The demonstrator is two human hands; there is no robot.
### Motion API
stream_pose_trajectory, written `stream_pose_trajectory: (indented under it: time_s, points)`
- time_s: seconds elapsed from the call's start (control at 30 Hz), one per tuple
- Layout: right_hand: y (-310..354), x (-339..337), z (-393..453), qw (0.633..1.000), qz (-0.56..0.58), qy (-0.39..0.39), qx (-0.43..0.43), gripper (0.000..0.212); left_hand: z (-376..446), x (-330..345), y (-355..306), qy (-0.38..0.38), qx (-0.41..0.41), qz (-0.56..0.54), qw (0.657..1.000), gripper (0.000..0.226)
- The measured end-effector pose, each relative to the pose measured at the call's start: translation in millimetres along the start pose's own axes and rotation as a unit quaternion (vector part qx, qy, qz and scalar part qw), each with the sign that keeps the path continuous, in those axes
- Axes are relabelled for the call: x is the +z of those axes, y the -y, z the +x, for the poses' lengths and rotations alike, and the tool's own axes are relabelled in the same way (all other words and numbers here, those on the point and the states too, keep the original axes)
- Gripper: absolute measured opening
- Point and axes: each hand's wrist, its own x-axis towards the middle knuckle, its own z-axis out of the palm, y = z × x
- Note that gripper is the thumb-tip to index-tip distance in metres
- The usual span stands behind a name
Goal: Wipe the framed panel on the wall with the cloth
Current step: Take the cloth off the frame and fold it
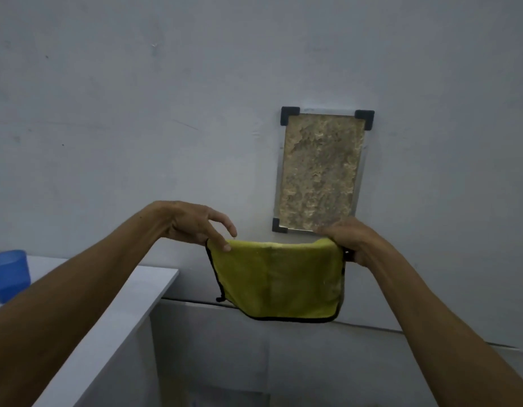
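A framed panel [320,168] with a mottled brown, dirty surface and black corner caps hangs on the grey wall. Just below it a yellow cloth [276,279] with a black hem hangs folded between both hands. My left hand [200,226] pinches the cloth's top left corner with thumb and fingertip, the other fingers spread. My right hand [349,240] grips the top right corner, and it covers the panel's lower right corner. The cloth is apart from the panel.
A white table [131,306] runs along the left, with a blue plastic cup [9,274] on it at the far left. A dark cable or seam [372,326] runs along the wall below the cloth.
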Motion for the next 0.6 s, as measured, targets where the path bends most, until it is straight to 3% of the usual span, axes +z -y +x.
stream_pose_trajectory:
  time_s: [0.13, 0.23, 0.37, 0.5, 0.6]
  points:
    - [9.8, -9.2, -7.8, 0.988, -0.011, 0.152, -0.038, 0.043, -3.1, -2.1, -2.1, -0.068, -0.002, 0.126, 0.990, 0.024]
    - [14.3, -11.8, -15.4, 0.965, -0.112, 0.218, -0.097, 0.038, -3.0, -2.4, -4.4, -0.132, -0.001, 0.193, 0.972, 0.016]
    - [14.2, -8.8, -15.4, 0.947, -0.202, 0.201, -0.147, 0.021, -8.5, -11.4, -8.8, -0.162, -0.019, 0.167, 0.972, 0.012]
    - [9.9, -6.6, -10.9, 0.957, -0.187, 0.142, -0.170, 0.026, -11.2, -23.6, -1.9, -0.187, -0.042, 0.126, 0.973, 0.013]
    - [3.6, 0.1, -7.7, 0.975, -0.078, 0.116, -0.173, 0.031, -8.4, -29.3, 14.4, -0.216, -0.023, -0.017, 0.976, 0.021]
